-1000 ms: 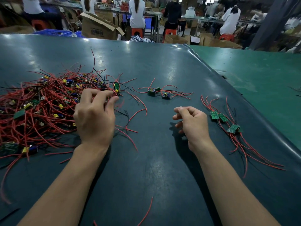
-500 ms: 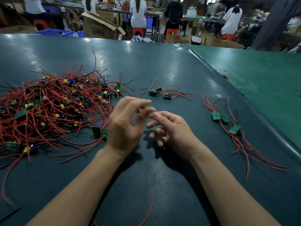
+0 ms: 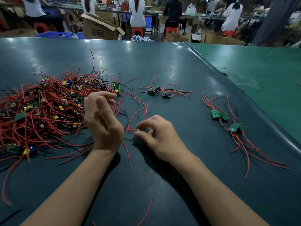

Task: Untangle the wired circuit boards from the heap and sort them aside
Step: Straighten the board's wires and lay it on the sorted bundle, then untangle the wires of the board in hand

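Beside the heap (image 3: 45, 111), your right hand (image 3: 160, 136) is pinching a red wire (image 3: 138, 114), your left hand (image 3: 101, 121) is hovering loose and empty, so yanking could be dragging neighbours along.

A single head-worn camera looked forward and down from above the person's forearms onto the dark green table mat (image 3: 162, 66). It sat close: both arms entered from the bottom edge, and the hands fell near the middle of the picture. Its wide angle bent the mat's far edge (noticeably at the right) and reached beyond to a cardboard box (image 3: 99, 29) and seated workers (image 3: 136, 12) behind.
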Available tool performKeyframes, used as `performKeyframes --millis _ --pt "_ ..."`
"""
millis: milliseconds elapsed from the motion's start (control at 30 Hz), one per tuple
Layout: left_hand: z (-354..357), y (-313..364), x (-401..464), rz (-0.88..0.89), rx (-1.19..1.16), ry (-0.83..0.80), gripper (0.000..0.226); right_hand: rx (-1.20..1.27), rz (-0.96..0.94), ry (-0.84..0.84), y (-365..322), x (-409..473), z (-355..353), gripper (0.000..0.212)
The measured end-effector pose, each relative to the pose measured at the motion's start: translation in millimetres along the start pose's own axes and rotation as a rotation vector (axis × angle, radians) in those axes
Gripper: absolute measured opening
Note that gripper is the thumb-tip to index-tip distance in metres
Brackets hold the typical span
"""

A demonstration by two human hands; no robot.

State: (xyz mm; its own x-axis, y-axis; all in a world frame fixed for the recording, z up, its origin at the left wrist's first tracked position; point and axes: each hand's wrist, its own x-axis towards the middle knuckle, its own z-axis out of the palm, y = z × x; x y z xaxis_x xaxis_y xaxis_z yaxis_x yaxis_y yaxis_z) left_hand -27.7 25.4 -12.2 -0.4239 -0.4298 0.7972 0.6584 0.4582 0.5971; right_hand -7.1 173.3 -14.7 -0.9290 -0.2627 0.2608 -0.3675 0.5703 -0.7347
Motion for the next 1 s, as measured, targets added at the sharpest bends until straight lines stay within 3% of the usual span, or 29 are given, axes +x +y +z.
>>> performKeyframes --millis 33,133,233,367,533,633,733,867,1000 --pt "-1.6 0.3 -0.9 0.055 0.035 -0.035 0.035 0.210 0.070 0.040 0.8 2.3 -4.6 0.003" --pt "-0.7 3.8 -5.3 0.080 0.017 -0.203 0.045 0.906 0.237 0.172 1.2 8.7 -21.6 0.010" --pt "5.3 6.1 -13.1 0.038 0.030 -0.434 0.051 1.265 0.279 0.162 1.5 10.0 -36.4 0.004" --pt "11.7 5.1 -16.1 -0.185 0.028 -0.650 0.036 1.222 0.258 0.005 2.1 6.2 -36.4 0.017" --pt "12.5 4.0 -11.0 -0.399 -0.139 -0.600 0.004 1.159 0.265 0.057 3.3 8.8 -30.9 0.016" --pt "14.0 5.3 -10.4 -0.480 -0.244 -0.569 0.016 0.990 0.234 0.164 4.8 9.3 -26.0 0.014" --pt "16.3 8.9 -9.3 -0.593 -0.351 -0.537 0.008 0.876 0.190 0.250 5.5 9.7 -25.9 0.014" --pt "17.9 10.2 -10.1 -0.677 -0.440 -0.498 0.013 0.922 0.227 0.394 6.6 12.1 -26.4 0.011" --pt "19.0 13.1 -11.7 -0.701 -0.483 -0.516 0.021 0.952 0.233 0.390 7.3 13.8 -22.5 0.017"
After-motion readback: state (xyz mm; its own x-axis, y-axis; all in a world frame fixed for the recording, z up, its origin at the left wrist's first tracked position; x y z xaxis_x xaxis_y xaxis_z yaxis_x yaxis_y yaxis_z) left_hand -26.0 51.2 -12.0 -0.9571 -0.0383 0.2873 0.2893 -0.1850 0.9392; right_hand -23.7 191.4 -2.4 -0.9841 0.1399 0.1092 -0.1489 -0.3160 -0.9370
